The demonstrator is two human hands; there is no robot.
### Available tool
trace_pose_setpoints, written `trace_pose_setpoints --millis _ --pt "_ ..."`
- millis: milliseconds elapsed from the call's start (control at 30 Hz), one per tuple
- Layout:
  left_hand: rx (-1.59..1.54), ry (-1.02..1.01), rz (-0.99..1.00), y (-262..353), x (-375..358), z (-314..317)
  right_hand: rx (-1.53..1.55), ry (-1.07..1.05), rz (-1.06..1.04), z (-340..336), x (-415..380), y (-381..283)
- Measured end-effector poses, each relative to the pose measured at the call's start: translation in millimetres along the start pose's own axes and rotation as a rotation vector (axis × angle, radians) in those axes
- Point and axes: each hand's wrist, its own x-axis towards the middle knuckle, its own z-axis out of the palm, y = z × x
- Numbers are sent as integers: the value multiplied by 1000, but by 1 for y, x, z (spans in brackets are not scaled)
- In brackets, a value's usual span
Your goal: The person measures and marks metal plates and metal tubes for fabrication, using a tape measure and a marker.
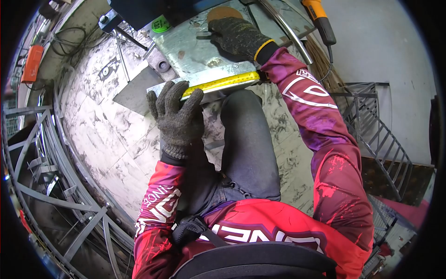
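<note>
My left hand (179,114), in a dark grey knit glove, grips the left end of a yellow measuring tape blade (223,82). The blade lies along a flat silver metal bar (204,76) at the near edge of a metal work table (181,49), and my left fingers reach over the bar's edge. Farther back, my right hand (237,39), in a dark glove with a yellow cuff, is curled low over the table top. A short dark piece (203,35) juts out at its fingertips; I cannot tell what it is. A brown round disc (225,13) lies just beyond that hand.
A green round label (160,24) is at the table's left. An orange-and-black power tool (319,18) with a cord sits at upper right, above a straw broom (320,65). Metal racks stand right (371,125) and left (69,200). A grey plate (138,90) lies on the floor.
</note>
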Motion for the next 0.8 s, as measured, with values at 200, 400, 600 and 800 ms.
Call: trace_pose_setpoints --millis 200,400,600,800 --pt "4 52 12 5 7 -3 -229 -164 65 -34 1 -23" --pt "-11 3 5 -1 0 0 -163 -121 86 -25 -6 -18" --pt "-5 9 13 -2 -1 1 -102 -183 87 -23 -7 -21" --pt "-3 3 13 -2 0 0 -99 -172 127 -28 0 -20"
